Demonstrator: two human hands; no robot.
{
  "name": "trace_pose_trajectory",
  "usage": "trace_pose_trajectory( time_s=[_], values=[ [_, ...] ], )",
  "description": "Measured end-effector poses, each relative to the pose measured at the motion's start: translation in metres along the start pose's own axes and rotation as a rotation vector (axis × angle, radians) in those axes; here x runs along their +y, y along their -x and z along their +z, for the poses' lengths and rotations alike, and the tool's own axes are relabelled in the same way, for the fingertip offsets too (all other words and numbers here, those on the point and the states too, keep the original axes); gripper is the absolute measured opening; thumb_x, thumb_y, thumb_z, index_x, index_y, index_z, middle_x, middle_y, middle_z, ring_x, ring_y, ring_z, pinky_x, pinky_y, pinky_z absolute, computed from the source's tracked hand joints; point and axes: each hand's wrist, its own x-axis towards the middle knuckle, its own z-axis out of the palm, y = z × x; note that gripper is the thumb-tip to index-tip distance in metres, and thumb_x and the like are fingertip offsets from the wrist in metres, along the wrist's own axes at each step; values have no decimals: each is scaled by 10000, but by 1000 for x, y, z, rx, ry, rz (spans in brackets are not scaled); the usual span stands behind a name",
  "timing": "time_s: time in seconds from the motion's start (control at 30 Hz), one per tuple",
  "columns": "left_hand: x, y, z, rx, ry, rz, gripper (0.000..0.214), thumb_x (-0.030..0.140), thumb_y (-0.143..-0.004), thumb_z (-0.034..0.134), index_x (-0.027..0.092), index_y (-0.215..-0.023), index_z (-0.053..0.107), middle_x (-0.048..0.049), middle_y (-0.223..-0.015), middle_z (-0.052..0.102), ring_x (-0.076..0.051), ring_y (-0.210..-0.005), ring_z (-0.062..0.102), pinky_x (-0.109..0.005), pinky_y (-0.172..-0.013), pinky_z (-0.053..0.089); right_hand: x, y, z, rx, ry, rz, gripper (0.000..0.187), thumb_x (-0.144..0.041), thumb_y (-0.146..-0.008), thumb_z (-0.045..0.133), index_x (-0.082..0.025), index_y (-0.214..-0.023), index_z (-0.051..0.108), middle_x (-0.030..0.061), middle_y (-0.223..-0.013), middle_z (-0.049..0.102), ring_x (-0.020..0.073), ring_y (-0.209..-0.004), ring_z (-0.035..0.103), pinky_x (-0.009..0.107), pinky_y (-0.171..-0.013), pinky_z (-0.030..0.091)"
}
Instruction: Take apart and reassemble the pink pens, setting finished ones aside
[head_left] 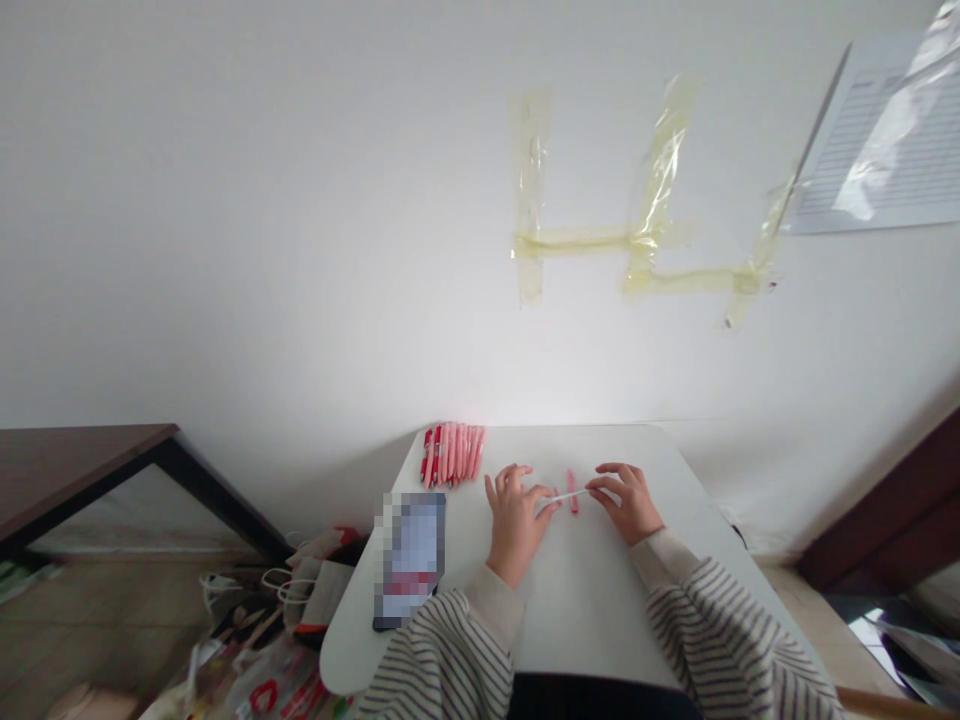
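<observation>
A thin whitish pen refill (pixel 571 494) stretches between my two hands, just above the white table. My left hand (pixel 517 520) pinches its left end between thumb and index finger, the other fingers raised. At the right end, the thumb and fingertips of my right hand (pixel 628 503) are closed on it. Behind the refill a pink pen barrel (pixel 572 480) lies on the table, partly crossed by it. Small pink pieces show beside my left fingertips, mostly hidden. To the left of my left hand, several pink and red pens (pixel 454 453) lie side by side in a row.
A phone (pixel 409 560) with a blurred screen lies near the left edge of the white table (pixel 592 620). The wall (pixel 300 250) with yellowed tape stands right behind. Bags and clutter (pixel 277 640) fill the floor at left, below a dark desk (pixel 90 460).
</observation>
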Motion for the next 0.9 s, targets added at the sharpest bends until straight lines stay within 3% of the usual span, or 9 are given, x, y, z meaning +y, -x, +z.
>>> trace_pose_trajectory(
  time_s=[0.33,0.53,0.7,0.9],
  values=[
    [3,1,-1,22,-32,15,18,296,-823,756,307,-823,770,-30,-1309,593,-280,-1341,427,-646,-1219,195,-3,1,2,-35,-15,-16,171,-370,-929,634,-324,-906,797,83,-1085,705,285,-1084,593,514,-957,538],
    [1,0,1,103,-41,-59,49,236,-844,701,250,-821,742,-68,-1305,593,-282,-1311,469,-633,-1196,247,2,1,3,-9,18,24,255,-397,-929,617,-328,-1134,754,89,-1111,689,283,-1075,610,510,-963,543],
    [-1,1,3,166,-84,-122,43,211,-826,701,227,-793,723,-75,-1263,626,-280,-1261,517,-629,-1177,290,4,3,5,3,10,25,234,-405,-945,583,-318,-1056,770,91,-1105,677,285,-1076,598,513,-968,532],
    [1,3,5,95,-100,-152,46,201,-794,707,216,-750,712,-85,-1289,620,-313,-1301,489,-710,-1170,235,5,3,6,7,-11,31,227,-392,-940,584,-298,-1012,777,94,-1096,674,284,-1073,588,520,-975,521]
  ],
)
